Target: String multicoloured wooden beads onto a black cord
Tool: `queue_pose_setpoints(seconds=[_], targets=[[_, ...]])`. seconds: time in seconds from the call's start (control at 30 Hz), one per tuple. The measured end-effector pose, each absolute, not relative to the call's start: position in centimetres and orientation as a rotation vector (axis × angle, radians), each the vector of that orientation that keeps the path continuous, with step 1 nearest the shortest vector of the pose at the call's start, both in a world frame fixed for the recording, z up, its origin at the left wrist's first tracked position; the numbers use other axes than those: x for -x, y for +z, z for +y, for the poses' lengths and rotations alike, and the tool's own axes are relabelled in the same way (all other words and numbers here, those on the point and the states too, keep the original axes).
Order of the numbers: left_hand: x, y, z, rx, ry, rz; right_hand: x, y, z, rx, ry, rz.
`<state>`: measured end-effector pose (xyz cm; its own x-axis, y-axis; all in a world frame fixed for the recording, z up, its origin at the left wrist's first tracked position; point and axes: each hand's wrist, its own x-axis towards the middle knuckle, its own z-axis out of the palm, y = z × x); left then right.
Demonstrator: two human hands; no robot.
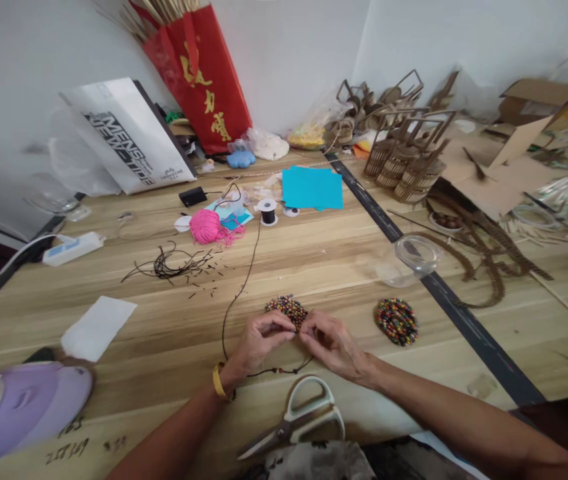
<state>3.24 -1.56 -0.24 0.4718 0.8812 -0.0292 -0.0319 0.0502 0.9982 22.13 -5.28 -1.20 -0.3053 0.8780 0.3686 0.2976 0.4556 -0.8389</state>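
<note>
Head view: wood-grained tabletop [189, 340], two bare hands near its front edge.
Left hand [254, 340]: thumb and forefinger pinched nearly closed on black cord [241, 287]; whether a bead is pinched too, cannot tell.
Right hand [331, 343]: fingers curled, tips pinched on the cord against the left's.
Cord: runs from a spool [268, 215] frontward, passes the left wrist; a few beads [278, 371] are strung below the hands.
Bead heap [284, 307]: multicoloured, just behind the fingertips.
Beaded coil [397, 322]: right of the hands, beside a black strip [469, 327] crossing the tabletop.
In the way: scissors [304, 420] between the forearms at the front edge, blades leftward.
Toward the back edge: pink yarn [206, 227], blue sheets [313, 187], miniature baskets [404, 163].
Left edge: power strip [74, 249]; lilac device [39, 407] at the front corner.
White bag [124, 137]: "MENS", "NEW-TIDE", smaller "LAOYECHE".
Red bag [214, 80]: gold characters, the middle one 力.
Front left corner: handwritten digits [67, 451] starting "258".
</note>
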Motion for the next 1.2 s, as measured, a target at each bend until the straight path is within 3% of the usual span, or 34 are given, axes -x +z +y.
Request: queue_pose_setpoints(seconds=[1.2], targets=[[-3.37, 0.12, -1.71, -1.377, 0.844, 0.806, -22.19, -0.90, -5.26, 0.989, 0.820, -1.862]])
